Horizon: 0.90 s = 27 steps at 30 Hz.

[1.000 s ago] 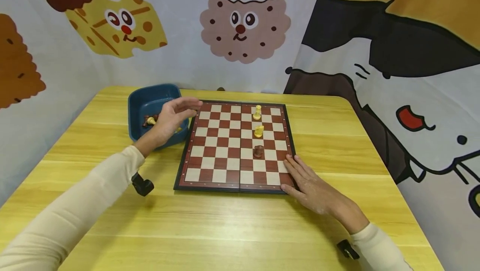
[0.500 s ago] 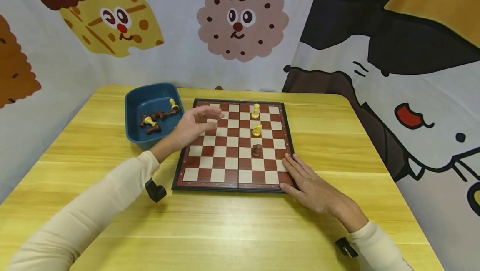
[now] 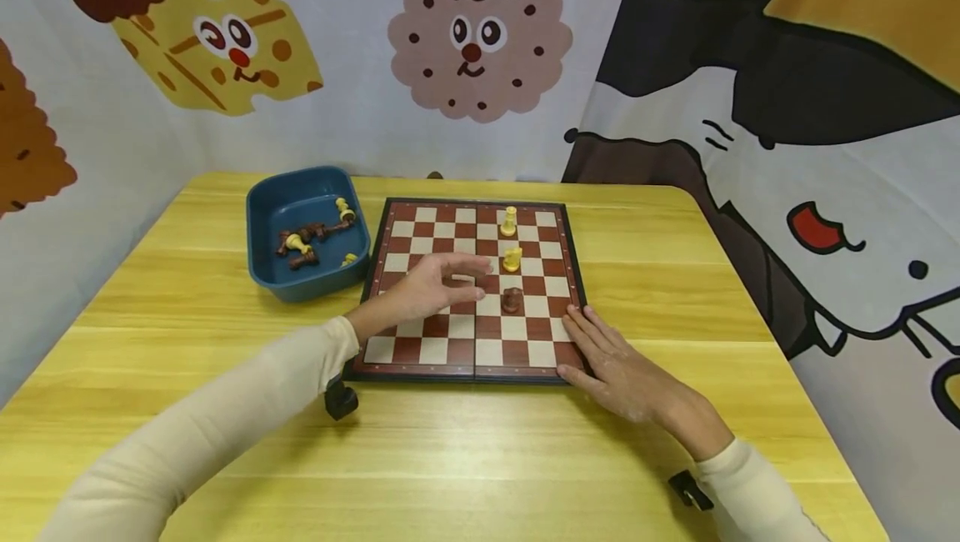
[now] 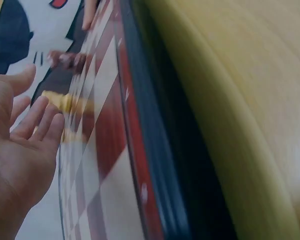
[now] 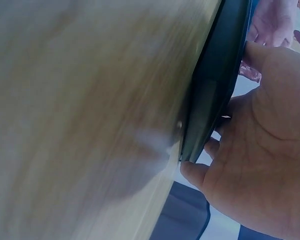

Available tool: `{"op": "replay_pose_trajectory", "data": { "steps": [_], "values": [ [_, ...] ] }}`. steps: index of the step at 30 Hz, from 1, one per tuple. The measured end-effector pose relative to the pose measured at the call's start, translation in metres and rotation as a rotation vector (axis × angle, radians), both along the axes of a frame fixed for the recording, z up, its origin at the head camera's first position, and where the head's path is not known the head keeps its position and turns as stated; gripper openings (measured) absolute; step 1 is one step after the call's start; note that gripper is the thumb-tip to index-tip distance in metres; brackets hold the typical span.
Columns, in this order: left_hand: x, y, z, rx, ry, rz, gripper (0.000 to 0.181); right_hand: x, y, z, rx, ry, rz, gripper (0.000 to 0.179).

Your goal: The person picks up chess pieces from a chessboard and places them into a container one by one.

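A red-and-white chessboard (image 3: 420,350) lies on the wooden table. On its right half three chess pieces stand in a column: a yellow rook (image 3: 508,222) at the back, a yellow knight (image 3: 512,259) in front of it, and a brown chess piece (image 3: 512,300) nearest me. My left hand (image 3: 431,285) hovers over the middle of the board, fingers spread towards the pieces, holding nothing. In the left wrist view its fingers overlap the yellow knight (image 4: 57,100). My right hand (image 3: 626,379) rests with extended fingers on the board's right edge; the right wrist view shows fingertips along the dark rim (image 5: 210,90).
A blue plastic bin (image 3: 307,283) stands left of the board, with several brown and yellow chess pieces (image 3: 300,243) lying in it. Behind the table (image 3: 450,459) hangs a printed cartoon cloth (image 3: 360,142). A black wrist mount (image 3: 341,399) hangs below my left sleeve.
My left hand has moved right and towards me, from beside the blue bin to over the board's middle near the brown piece. My right hand stays at the board's edge.
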State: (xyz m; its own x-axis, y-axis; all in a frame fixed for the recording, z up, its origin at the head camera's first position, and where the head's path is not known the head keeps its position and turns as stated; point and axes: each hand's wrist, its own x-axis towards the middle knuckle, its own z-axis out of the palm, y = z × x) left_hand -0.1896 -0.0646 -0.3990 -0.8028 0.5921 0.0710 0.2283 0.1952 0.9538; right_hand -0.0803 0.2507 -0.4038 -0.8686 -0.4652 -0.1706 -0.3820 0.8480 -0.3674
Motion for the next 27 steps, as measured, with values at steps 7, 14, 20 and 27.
{"op": "replay_pose_trajectory", "data": {
  "steps": [7,14,20,27],
  "values": [
    [0.002,0.029,-0.006,0.009,-0.004,-0.080,0.039,0.002,0.004,0.004,-0.001,-0.003,-0.002,0.078],
    [0.002,0.039,-0.012,-0.036,-0.010,-0.003,0.035,-0.002,0.001,0.003,-0.001,-0.006,0.006,0.079],
    [0.002,0.044,-0.015,-0.078,0.033,0.039,0.024,-0.002,0.000,0.001,0.002,0.003,0.011,0.078],
    [0.004,0.048,-0.018,-0.096,0.097,0.054,0.020,0.002,0.001,0.000,-0.001,-0.003,-0.001,0.079]
  ]
}}
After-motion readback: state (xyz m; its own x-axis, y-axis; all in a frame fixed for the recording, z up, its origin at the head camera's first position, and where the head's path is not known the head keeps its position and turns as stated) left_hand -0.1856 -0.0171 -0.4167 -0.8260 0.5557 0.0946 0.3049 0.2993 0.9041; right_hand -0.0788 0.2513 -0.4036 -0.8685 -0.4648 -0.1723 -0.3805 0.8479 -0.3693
